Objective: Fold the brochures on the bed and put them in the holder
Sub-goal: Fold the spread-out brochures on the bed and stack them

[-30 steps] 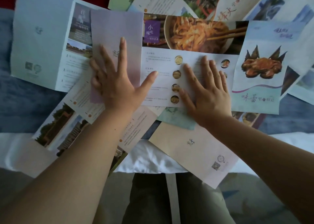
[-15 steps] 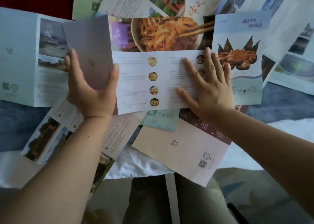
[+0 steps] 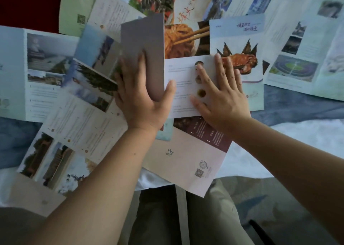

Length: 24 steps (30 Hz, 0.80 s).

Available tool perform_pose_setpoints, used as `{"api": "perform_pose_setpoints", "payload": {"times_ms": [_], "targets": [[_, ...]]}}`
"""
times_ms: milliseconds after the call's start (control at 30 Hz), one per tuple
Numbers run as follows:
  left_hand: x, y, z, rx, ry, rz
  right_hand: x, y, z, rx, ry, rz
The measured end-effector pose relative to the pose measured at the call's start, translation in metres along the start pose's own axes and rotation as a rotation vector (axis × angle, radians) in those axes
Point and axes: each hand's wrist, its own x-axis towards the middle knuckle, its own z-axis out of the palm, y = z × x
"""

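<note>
A noodle brochure lies open on the bed in the middle of the view. Its purple left panel stands lifted and swung over toward the right. My left hand grips that panel at its lower edge, thumb on the white inner page. My right hand lies flat with spread fingers on the brochure's right part, pinning it down. Several other unfolded brochures lie around it, among them a crab brochure to the right and a beige one near me. The holder is out of view.
A light-blue brochure lies at far left and a wide scenic one at far right. The blue blanket and white sheet show at the bed's near edge. My legs are below.
My left hand went from pressing flat to gripping the purple panel and has swung it up and rightward over the inner pages. The right hand stays pressed on the brochure.
</note>
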Motion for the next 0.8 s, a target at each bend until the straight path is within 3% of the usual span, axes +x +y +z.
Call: {"api": "perform_pose_setpoints", "payload": {"times_ms": [233,600,800], "targets": [[-0.009,0.038,0.029,0.101,-0.049,0.038,-0.02,0.051,-0.006,-0.038,0.052,0.185],[-0.008,0.062,0.093,0.361,-0.167,0.008,-0.029,0.07,0.006,0.062,0.123,0.149],[-0.015,0.048,0.103,0.511,-0.104,0.172,-0.028,0.068,0.004,0.066,0.145,0.154]]}}
